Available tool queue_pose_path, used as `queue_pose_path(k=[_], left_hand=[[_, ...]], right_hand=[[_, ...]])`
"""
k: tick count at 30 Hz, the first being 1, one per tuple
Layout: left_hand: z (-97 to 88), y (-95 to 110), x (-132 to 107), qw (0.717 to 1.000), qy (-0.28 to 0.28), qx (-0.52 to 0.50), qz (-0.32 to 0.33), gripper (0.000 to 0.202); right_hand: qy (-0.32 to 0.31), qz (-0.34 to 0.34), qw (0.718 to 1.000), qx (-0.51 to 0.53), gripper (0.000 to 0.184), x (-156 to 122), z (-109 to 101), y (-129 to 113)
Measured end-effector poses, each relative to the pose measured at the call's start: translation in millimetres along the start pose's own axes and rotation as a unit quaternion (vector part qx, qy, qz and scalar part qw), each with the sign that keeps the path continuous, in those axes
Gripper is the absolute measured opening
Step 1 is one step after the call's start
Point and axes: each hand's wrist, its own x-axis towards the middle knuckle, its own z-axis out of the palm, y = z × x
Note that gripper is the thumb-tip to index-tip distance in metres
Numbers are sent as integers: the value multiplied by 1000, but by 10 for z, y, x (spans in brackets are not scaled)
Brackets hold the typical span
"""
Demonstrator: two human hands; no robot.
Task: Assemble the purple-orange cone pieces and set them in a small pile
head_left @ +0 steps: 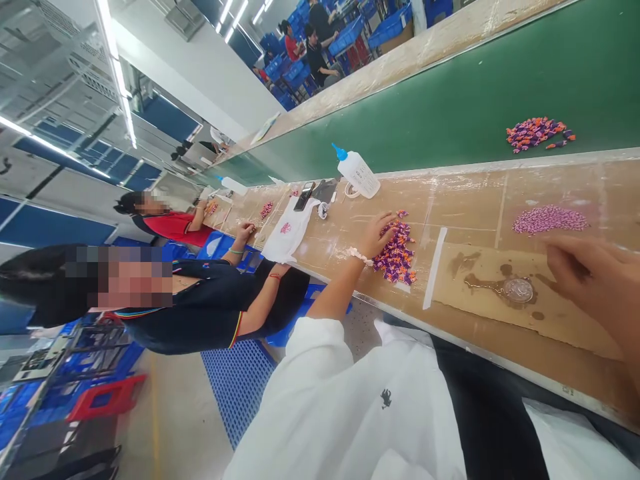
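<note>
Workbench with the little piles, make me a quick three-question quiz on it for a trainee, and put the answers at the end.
1. Which of the camera wearer's hands is touching an orange-and-purple pile?
2. True or false: the pink pile lies on the green strip.
3. Fill in the missing word: the larger-looking white bottle has a ____ tip.

Key:
1. The left hand.
2. False; it lies on the brown tabletop.
3. Blue.
</note>
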Motion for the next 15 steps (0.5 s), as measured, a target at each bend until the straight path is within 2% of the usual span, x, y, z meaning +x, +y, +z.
queue_pose_path(k=[5,7,12,15], left_hand=[[-64,440,-18,995,-44,86,24,23],[-56,563,8,992,-60,111,26,19],[-54,660,127,989,-79,122,32,19],[-118,661,202,993,-76,76,49,16]], right_hand=[[-10,29,999,12,18,-61,14,23],[-35,58,998,10,14,-73,18,24],[-83,142,986,-2,14,-27,8,95],[-138,237,962,2,21,10,-4,194]])
